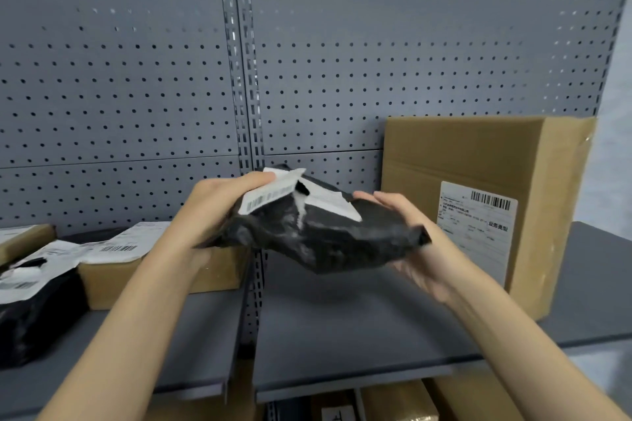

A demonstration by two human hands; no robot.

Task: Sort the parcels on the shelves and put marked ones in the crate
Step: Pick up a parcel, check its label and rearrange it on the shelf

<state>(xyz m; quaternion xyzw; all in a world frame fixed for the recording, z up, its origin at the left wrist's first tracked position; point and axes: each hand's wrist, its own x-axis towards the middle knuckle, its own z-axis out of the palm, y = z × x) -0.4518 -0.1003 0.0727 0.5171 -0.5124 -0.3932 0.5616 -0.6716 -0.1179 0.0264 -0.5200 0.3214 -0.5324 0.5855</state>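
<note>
Both hands hold a black bag (325, 236) in the air above the shelf (342, 328), near its middle. The left hand (219, 212) has its grip closed on the bag's left end, thumb over a white label (270, 196). The right hand (410, 239) cups the right end, fingers loosely curled beneath; it is blurred.

The bag is soft, crinkled, glossy plastic, so it may sag or slip from the loose right grip while being turned. Its label is creased and folded, so a mark could be misread. A stiff brown box (478, 202) stands at the shelf's right edge, close enough to be knocked. More parcels (113, 263) lie at the left end.
</note>
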